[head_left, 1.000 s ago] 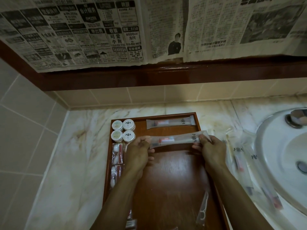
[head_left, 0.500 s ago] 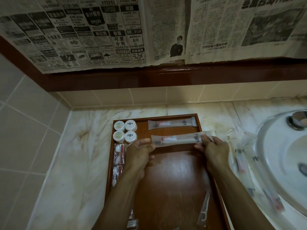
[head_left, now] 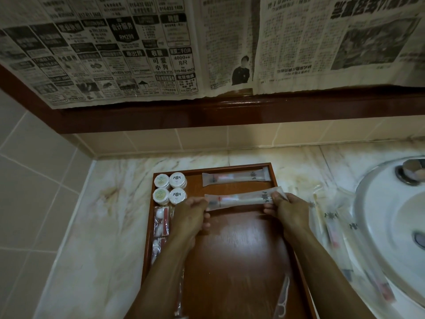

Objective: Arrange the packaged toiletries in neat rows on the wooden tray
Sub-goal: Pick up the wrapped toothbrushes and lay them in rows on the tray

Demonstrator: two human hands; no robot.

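1. Newspaper sheets (head_left: pixel 142 49) are hanging on the wall above a marble counter (head_left: pixel 96 226); a white sink (head_left: pixel 388 226) is sitting at the right.
2. A wooden tray (head_left: pixel 232 261) is lying on the counter.
3. The left hand (head_left: pixel 190 215) and right hand (head_left: pixel 287 208) are each pinching one end of a toothbrush packet (head_left: pixel 243 198), holding it across the tray just near a second packet (head_left: pixel 234 176) at the far edge.
4. Four round soaps (head_left: pixel 170 188) are sitting in the tray's far-left corner, cotton packets (head_left: pixel 162 218) just beside them.
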